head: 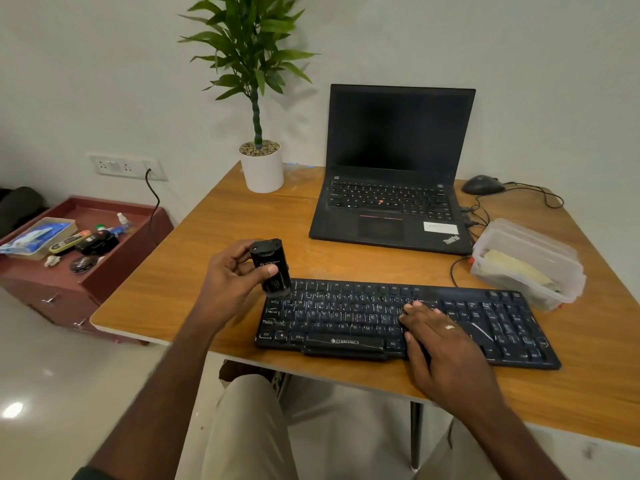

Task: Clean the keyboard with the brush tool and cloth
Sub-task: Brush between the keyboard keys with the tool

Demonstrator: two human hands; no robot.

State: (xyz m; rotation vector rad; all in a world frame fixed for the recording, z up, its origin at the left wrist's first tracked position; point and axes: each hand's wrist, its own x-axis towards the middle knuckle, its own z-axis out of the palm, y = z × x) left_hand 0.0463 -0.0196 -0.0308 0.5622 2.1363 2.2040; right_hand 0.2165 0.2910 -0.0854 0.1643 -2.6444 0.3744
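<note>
A black keyboard (pixel 346 317) lies near the front edge of the wooden table (pixel 194 271). My left hand (pixel 228 275) grips a black block-shaped brush tool (pixel 272 265), held upright with its lower end at the keyboard's top left corner. My right hand (pixel 440 337) rests flat on the keys right of the middle, fingers straight. A pale cloth (pixel 519 268) lies inside a clear plastic box (pixel 526 261) to the right of the keyboard.
An open black laptop (pixel 394 174) stands behind the keyboard, with a mouse (pixel 483 184) and cables to its right. A potted plant (pixel 261 168) stands at the back left. A red cabinet (pixel 79 251) with small items sits left of the table.
</note>
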